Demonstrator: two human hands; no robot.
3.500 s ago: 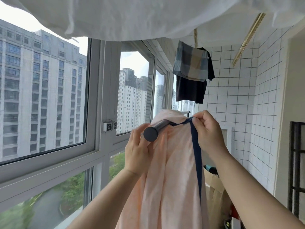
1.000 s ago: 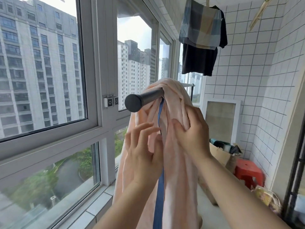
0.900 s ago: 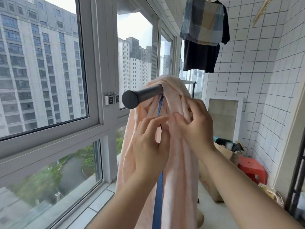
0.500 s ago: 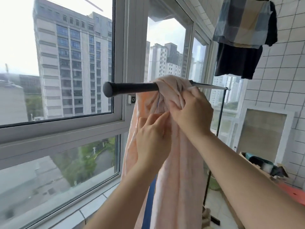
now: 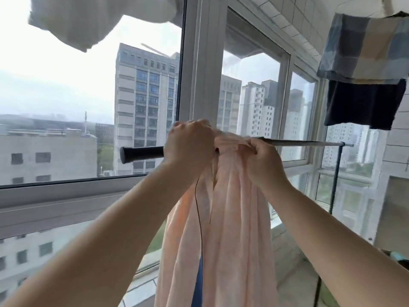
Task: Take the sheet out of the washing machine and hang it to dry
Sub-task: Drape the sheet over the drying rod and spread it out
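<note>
Over a dark drying rod point(image 5: 141, 152) at frame centre: pale pink sheet point(image 5: 223, 218), bunched at the top, hanging in long folds toward six o'clock. Left hand point(image 5: 188, 147) at nine o'clock of the bunch, fingers clenched around fabric at the rod. Right hand point(image 5: 263, 162) at three o'clock, fingers curled, pinching a fold. Up at two o'clock, checked cloth point(image 5: 365, 47) above a dark garment point(image 5: 363, 105). At eleven o'clock, white fabric point(image 5: 93, 21) overhead.

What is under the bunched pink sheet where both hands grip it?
The dark metal drying rod runs beneath the pink sheet; its black capped end sticks out past the left hand. Cloth and the right hand cover the stretch between.
</note>
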